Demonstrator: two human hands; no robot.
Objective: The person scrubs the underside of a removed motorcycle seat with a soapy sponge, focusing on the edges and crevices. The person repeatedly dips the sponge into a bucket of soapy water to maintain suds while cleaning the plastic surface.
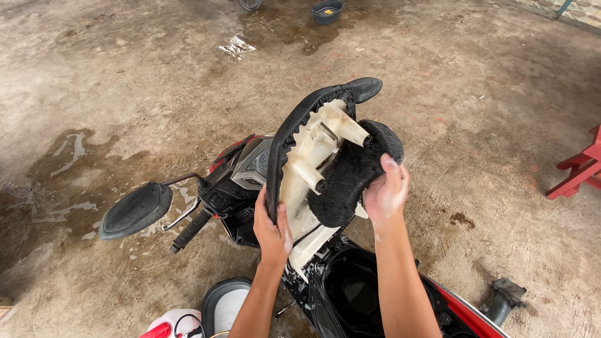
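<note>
A motor scooter [241, 178] stands below me with its seat [313, 134] lifted upright, the cream plastic underside facing me. My left hand [272, 228] grips the seat's black left edge. My right hand [387, 193], wet with foam, presses a black fuzzy wash mitt [350, 175] against the right side of the seat's underside. Beneath the seat the dark storage compartment [360, 291] lies open.
The scooter's left mirror [134, 209] and handlebar grip [191, 230] stick out to the left. The concrete floor [113, 94] is wet in patches. A dark basin [327, 10] sits far ahead, a red bench [579, 172] at right, and a helmet [225, 307] near my left arm.
</note>
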